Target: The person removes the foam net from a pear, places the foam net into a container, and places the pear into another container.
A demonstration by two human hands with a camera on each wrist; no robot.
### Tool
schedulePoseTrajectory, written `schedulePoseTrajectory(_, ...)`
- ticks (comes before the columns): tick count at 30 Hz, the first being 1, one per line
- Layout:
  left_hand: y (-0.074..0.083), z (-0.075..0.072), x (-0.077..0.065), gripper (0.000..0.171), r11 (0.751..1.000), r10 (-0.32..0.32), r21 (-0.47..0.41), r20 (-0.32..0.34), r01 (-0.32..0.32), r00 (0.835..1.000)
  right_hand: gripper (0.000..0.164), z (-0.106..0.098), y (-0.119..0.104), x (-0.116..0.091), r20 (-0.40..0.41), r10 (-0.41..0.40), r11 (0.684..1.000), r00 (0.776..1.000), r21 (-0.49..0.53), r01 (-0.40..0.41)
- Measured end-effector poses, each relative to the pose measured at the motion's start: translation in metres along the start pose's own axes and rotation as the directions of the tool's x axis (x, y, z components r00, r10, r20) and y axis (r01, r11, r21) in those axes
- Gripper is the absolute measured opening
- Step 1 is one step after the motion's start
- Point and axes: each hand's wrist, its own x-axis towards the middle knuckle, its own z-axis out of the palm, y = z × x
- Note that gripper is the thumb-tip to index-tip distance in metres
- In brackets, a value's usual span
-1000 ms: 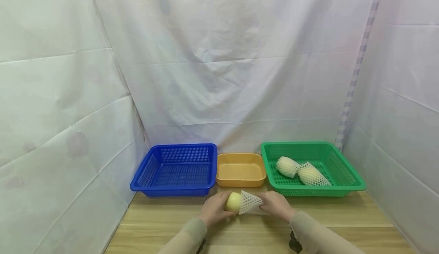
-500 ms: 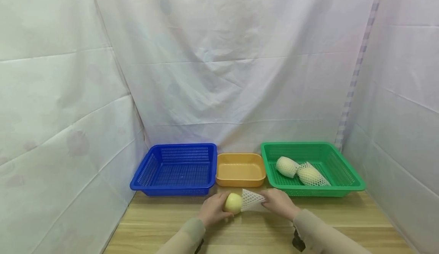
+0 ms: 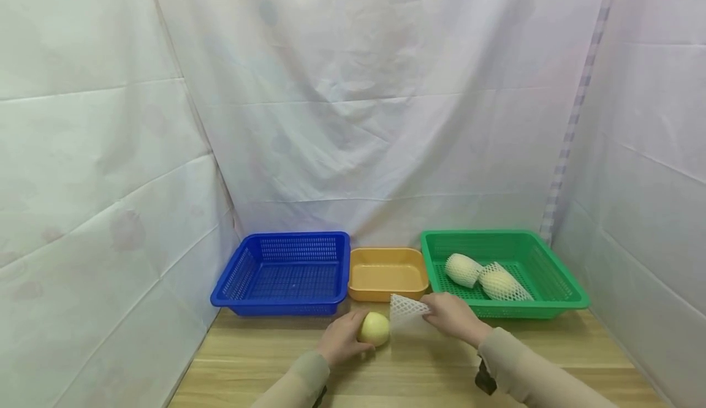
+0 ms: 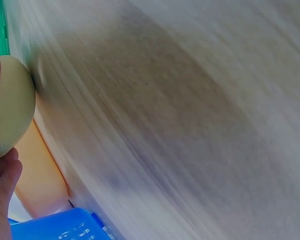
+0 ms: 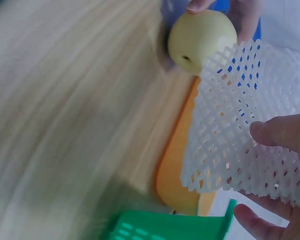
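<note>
A person's left hand point(image 3: 343, 337) grips a pale yellow fruit point(image 3: 375, 329) low over the wood-grained bench point(image 3: 413, 377), thumb on the near side and fingers on the far side; whether the fruit touches the wood is hard to tell. The fruit is bare, and the right wrist view shows a small dark hollow in its skin. Just to its right, the right hand point(image 3: 453, 317) pinches a white foam net point(image 3: 406, 307) between thumb and fingers, with one finger reaching out past the mesh. The net is off the fruit, its wide mouth turned toward it, and from the head a slim gap shows between the two. Behind the hands stand three containers in a row: a blue basket point(image 3: 281, 309) on the left, a shallow orange tray point(image 3: 388, 295) in the middle and a green basket point(image 3: 507, 310) on the right. In the green basket lie two more fruits in white foam nets, the left one point(image 3: 463, 270) meeting the right one point(image 3: 503, 285) at its netted end. Both arms wear pale long sleeves point(image 3: 529, 365). A whitish cloth point(image 3: 353, 89) hangs behind the row.
</note>
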Motion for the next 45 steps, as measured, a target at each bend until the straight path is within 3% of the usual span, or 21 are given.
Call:
schedulePoseTrajectory(11, 0.000, 0.001, 0.001, 0.081, 1.000, 0.009, 0.004, 0.015, -0.009, 1.000, 0.016, -0.025, 0.000, 0.017, -0.064, -0.057, 0.998, 0.996, -0.038, 0.055)
schedulePoseTrajectory(20, 0.000, 0.000, -0.002, 0.077, 1.000, -0.001, 0.017, 0.014, 0.001, 1.000, 0.010, -0.036, 0.003, 0.048, -0.083, 0.010, 1.000, 0.997, -0.019, -0.012)
schedulePoseTrajectory(28, -0.001, 0.001, -0.003, 0.077, 1.000, 0.003, -0.006, -0.002, -0.003, 1.000, 0.004, -0.028, 0.006, 0.068, -0.046, 0.094, 0.996, 0.994, 0.006, -0.094)
schedulePoseTrajectory(35, -0.003, -0.001, -0.003, 0.077, 1.000, -0.002, -0.017, 0.007, 0.002, 1.000, 0.014, -0.016, 0.010, 0.082, -0.001, 0.174, 0.984, 0.985, 0.035, -0.174)
schedulePoseTrajectory(45, -0.003, 0.002, -0.004, 0.077, 0.999, -0.013, -0.044, 0.002, 0.013, 1.000, 0.021, 0.005, 0.022, 0.095, -0.001, 0.185, 0.983, 0.983, 0.012, -0.185)
